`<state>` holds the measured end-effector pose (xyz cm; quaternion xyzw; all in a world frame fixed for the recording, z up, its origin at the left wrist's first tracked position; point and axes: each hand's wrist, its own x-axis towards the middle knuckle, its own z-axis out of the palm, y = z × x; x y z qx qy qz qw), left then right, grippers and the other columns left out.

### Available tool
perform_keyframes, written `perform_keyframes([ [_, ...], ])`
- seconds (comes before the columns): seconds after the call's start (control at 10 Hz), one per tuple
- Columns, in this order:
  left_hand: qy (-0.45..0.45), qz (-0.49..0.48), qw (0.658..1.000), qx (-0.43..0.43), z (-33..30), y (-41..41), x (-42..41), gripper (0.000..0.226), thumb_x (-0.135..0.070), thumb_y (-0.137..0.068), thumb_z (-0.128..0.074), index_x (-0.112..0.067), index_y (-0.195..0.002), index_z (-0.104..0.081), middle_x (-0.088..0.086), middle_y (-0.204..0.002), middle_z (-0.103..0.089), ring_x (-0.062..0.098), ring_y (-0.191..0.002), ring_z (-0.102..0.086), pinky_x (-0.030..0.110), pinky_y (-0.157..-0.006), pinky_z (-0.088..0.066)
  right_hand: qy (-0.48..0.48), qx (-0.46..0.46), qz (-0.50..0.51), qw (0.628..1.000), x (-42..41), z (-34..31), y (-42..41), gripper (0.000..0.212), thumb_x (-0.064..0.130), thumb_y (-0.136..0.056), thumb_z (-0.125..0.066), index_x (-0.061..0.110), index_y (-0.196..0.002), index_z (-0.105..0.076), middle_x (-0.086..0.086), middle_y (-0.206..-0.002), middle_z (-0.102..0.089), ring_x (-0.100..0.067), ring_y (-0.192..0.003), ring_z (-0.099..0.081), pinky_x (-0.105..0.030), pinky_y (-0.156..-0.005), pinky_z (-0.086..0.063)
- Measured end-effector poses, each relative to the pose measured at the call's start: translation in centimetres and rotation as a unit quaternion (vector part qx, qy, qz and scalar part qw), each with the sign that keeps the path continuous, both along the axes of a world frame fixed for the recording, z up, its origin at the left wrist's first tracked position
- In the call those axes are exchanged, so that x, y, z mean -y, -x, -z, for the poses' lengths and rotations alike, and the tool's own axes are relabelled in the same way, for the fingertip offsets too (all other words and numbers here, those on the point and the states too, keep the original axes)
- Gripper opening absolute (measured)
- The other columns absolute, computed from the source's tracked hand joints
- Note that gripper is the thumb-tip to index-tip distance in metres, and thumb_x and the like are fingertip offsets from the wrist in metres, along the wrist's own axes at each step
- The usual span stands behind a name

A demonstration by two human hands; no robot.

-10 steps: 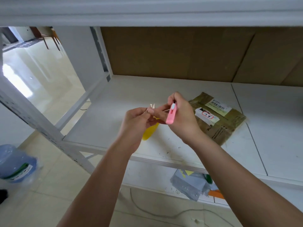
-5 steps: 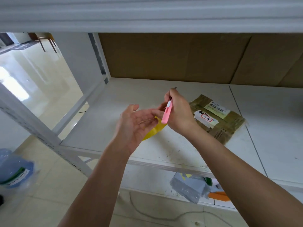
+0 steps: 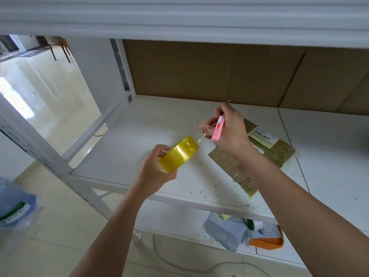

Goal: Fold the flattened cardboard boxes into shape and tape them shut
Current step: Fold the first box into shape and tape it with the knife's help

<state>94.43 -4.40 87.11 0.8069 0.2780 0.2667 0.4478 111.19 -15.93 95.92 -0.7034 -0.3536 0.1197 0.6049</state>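
Observation:
My left hand (image 3: 154, 167) grips a yellow roll of tape (image 3: 178, 154) over the white shelf (image 3: 123, 148). My right hand (image 3: 228, 129) is raised a little to the right of the roll. It holds a pink utility knife (image 3: 218, 130) and pinches the free end of the tape, which runs as a thin strip from the roll. A flattened cardboard box (image 3: 257, 156) with white labels lies on the shelf behind my right wrist, partly hidden by it.
Large brown cardboard sheets (image 3: 209, 70) lean against the back of the shelf. Grey bags and an orange item (image 3: 267, 241) lie on the lower shelf. A blue water jug (image 3: 14, 206) stands on the tiled floor at left. A cable runs across the floor.
My left hand left the tape end, moved down-left and took hold of the roll. My right hand rose to the right, drawing the tape strip out.

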Motion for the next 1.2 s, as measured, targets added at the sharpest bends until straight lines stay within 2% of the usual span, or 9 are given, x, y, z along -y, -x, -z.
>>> perform_keyframes([
  [0.1, 0.000, 0.023, 0.999, 0.042, -2.5, 1.4, -1.5, 0.060, -0.012, -0.056, -0.073, -0.021, -0.111, -0.051, -0.004, -0.095, -0.057, -0.007, -0.076, -0.054, 0.011, -0.061, -0.046, 0.033, -0.020, 0.025, 0.999, 0.1, 1.7, -0.7, 0.016, -0.008, -0.095, -0.047, 0.007, -0.088, -0.045, -0.017, -0.073, -0.056, -0.022, -0.058, -0.060, -0.028, -0.058, -0.054],
  [0.3, -0.127, 0.055, 0.979, -0.150, -6.4, 4.4, -6.8, 0.063, -0.037, -0.064, -0.090, -0.045, -0.114, -0.052, -0.007, -0.122, -0.057, 0.014, -0.104, -0.055, 0.033, -0.082, -0.055, 0.101, -0.159, 0.013, 0.982, -2.3, 5.9, 1.5, 0.041, -0.001, -0.079, -0.075, 0.015, -0.077, -0.037, -0.018, -0.077, -0.057, -0.026, -0.066, -0.063, -0.047, -0.073, -0.059],
  [0.4, -0.150, 0.034, 0.960, -0.235, -6.4, 4.3, -8.5, 0.064, -0.042, -0.068, -0.087, -0.046, -0.121, -0.051, -0.004, -0.127, -0.057, 0.020, -0.107, -0.056, 0.041, -0.085, -0.055, 0.102, -0.131, 0.022, 0.986, -4.3, 7.6, 3.2, 0.042, -0.010, -0.075, -0.069, 0.016, -0.072, -0.036, -0.019, -0.074, -0.055, -0.019, -0.055, -0.054, -0.037, -0.061, -0.056],
  [0.5, -0.166, 0.025, 0.944, -0.284, -4.9, 4.1, -9.0, 0.061, -0.039, -0.072, -0.086, -0.038, -0.125, -0.056, -0.003, -0.124, -0.059, 0.019, -0.102, -0.057, 0.031, -0.079, -0.051, 0.122, -0.108, 0.015, 0.987, -5.9, 9.3, 4.0, 0.028, -0.010, -0.084, -0.058, 0.013, -0.076, -0.044, -0.016, -0.069, -0.058, -0.017, -0.056, -0.060, -0.028, -0.061, -0.052],
  [0.6, -0.172, 0.021, 0.940, -0.293, -4.0, 3.7, -9.2, 0.060, -0.033, -0.078, -0.081, -0.040, -0.131, -0.054, -0.003, -0.125, -0.054, 0.022, -0.114, -0.053, 0.038, -0.091, -0.050, 0.186, -0.131, 0.070, 0.971, -6.6, 10.9, 4.4, 0.021, 0.018, -0.087, -0.047, 0.023, -0.067, -0.052, -0.008, -0.061, -0.064, -0.030, -0.069, -0.067, -0.036, -0.070, -0.048],
  [0.8, -0.212, 0.054, 0.932, -0.290, -3.2, 2.5, -8.9, 0.059, -0.030, -0.085, -0.074, -0.037, -0.139, -0.050, -0.002, -0.125, -0.050, 0.020, -0.121, -0.043, 0.039, -0.101, -0.042, 0.280, 0.124, 0.110, 0.946, -7.4, 12.8, 5.4, 0.017, 0.005, -0.089, -0.049, 0.019, -0.095, -0.043, -0.001, -0.081, -0.061, -0.026, -0.081, -0.060, -0.038, -0.063, -0.050],
  [0.9, -0.222, 0.049, 0.930, -0.290, -3.1, 2.5, -9.0, 0.061, -0.032, -0.084, -0.074, -0.037, -0.140, -0.048, -0.003, -0.124, -0.051, 0.020, -0.120, -0.044, 0.038, -0.099, -0.042, 0.289, 0.165, 0.141, 0.932, -7.1, 12.5, 4.5, 0.045, 0.015, -0.074, -0.080, 0.012, -0.104, -0.046, 0.004, -0.078, -0.046, -0.030, -0.091, -0.051, -0.037, -0.061, -0.046],
  [1.0, -0.224, 0.047, 0.931, -0.285, -2.9, 2.6, -9.0, 0.065, -0.033, -0.083, -0.076, -0.037, -0.141, -0.047, -0.003, -0.126, -0.051, 0.019, -0.120, -0.044, 0.037, -0.097, -0.042, 0.230, 0.153, 0.078, 0.958, -6.3, 13.2, 4.6, 0.036, 0.007, -0.077, -0.074, 0.018, -0.097, -0.046, 0.009, -0.077, -0.035, -0.027, -0.086, -0.052, -0.037, -0.066, -0.052],
  [1.2, -0.230, 0.033, 0.927, -0.295, -2.8, 2.6, -8.7, 0.067, -0.037, -0.083, -0.074, -0.038, -0.143, -0.044, -0.005, -0.128, -0.048, 0.020, -0.123, -0.041, 0.036, -0.096, -0.040, 0.259, 0.253, -0.012, 0.932, -5.1, 13.8, 4.1, 0.017, 0.012, -0.089, -0.044, 0.027, -0.081, -0.045, -0.004, -0.092, -0.065, -0.023, -0.090, -0.064, -0.040, -0.077, -0.052],
])
